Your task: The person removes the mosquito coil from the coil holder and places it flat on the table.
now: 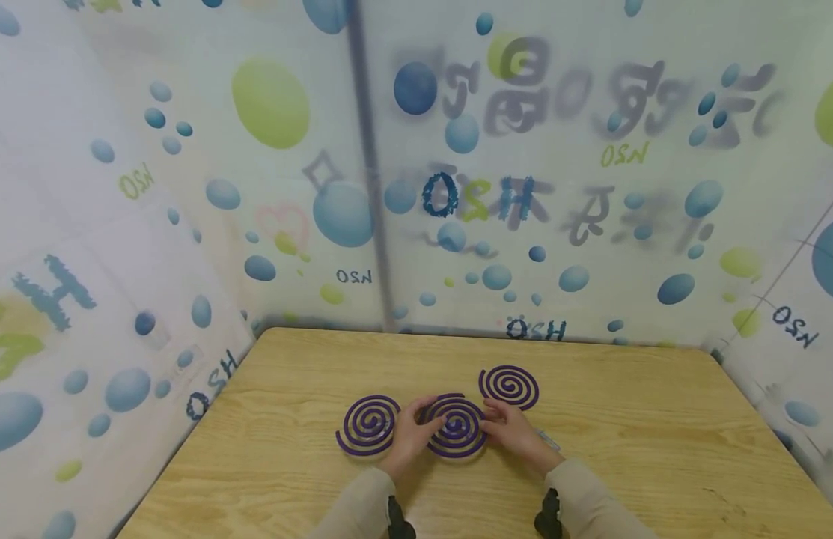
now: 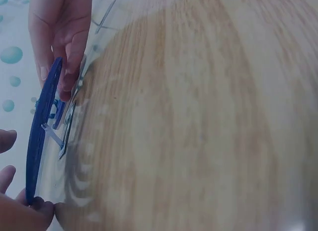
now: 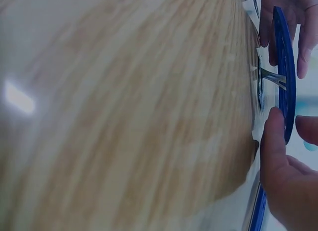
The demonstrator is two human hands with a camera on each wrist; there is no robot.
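The left hand [image 1: 409,428] and right hand [image 1: 513,430] each have a pinching grip on the middle coil [image 1: 455,425], which is up on a stand [image 3: 272,77] on the bench [image 1: 658,419], just right of the left coil [image 1: 371,423], and might snap if they squeeze too hard.

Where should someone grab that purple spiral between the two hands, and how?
Probably hold the spiral by its outer rim, left hand and right hand coming from opposite sides: it looks like a thin, flat disc raised on a metal stand, leaving space beneath its edge.
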